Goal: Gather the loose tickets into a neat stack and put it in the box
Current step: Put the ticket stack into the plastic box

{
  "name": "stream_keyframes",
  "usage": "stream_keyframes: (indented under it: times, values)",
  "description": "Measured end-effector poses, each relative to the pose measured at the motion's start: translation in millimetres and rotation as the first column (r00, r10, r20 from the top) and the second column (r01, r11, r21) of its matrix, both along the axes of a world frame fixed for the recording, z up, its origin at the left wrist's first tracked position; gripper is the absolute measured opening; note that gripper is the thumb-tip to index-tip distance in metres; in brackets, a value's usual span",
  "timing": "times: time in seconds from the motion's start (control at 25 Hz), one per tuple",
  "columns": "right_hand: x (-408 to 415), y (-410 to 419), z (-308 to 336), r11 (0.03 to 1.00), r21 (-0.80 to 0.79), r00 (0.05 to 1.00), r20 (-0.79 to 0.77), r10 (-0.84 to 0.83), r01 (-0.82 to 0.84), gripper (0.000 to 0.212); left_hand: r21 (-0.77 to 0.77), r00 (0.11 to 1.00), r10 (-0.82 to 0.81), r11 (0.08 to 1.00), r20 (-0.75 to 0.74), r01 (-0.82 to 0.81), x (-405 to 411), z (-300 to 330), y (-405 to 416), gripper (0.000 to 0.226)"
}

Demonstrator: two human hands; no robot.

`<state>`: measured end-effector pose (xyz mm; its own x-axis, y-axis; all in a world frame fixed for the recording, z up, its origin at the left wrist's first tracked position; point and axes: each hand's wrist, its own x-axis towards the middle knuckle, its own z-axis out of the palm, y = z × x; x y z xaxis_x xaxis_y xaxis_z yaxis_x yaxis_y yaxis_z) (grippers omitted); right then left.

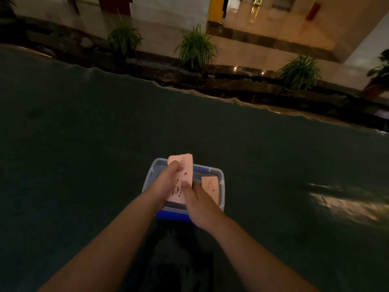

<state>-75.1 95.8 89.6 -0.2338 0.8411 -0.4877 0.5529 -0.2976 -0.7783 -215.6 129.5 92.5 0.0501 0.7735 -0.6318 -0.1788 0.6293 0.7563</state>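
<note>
A stack of pink tickets with small dark drawings is held over a clear plastic box with a blue base. My left hand grips the stack's left edge, thumb on top. My right hand pinches its lower right corner. One more pink ticket lies inside the box at the right, partly behind my right hand. The box stands on a dark green table cover.
The table's far edge runs diagonally from upper left to right. Beyond it stand several potted grass-like plants along a dark ledge, with a lit tiled floor behind. A bright reflection lies on the cover at the right.
</note>
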Motion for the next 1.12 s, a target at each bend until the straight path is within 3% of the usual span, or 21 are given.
stream_keyframes:
  times: [0.28,0.52,0.64,0.8,0.96,1.12]
  values:
    - [-14.2,24.7,-30.8,0.975,-0.115,0.978,0.112,-0.179,0.192,0.035,-0.093,0.987,-0.123,0.989,-0.103,0.113,2.9,-29.8,30.9,0.023]
    - [-13.6,33.5,-44.9,0.973,-0.121,0.967,0.186,-0.174,0.198,0.037,-0.17,0.976,-0.132,0.98,-0.173,0.103,20.9,-53.5,34.3,0.029]
    - [-16.2,44.8,-54.2,0.968,-0.178,0.952,0.281,-0.121,0.175,0.021,-0.173,0.969,-0.13,0.98,-0.212,0.093,26.9,-66.2,37.9,0.031]
    - [-17.7,48.9,-64.7,0.974,-0.153,0.914,0.395,-0.095,0.167,0.029,-0.156,0.946,-0.14,0.983,-0.293,0.097,33.5,-78.3,40.8,0.033]
    - [-16.2,48.6,-67.1,0.984,-0.127,0.915,0.399,-0.062,0.122,0.016,-0.175,0.878,-0.126,0.983,-0.462,0.048,43.4,-84.8,43.1,0.035]
    - [-15.5,47.7,-64.7,0.971,-0.05,0.898,0.393,-0.196,0.234,0.011,-0.267,0.798,-0.228,0.96,-0.557,0.088,48.7,-79.7,47.8,0.036]
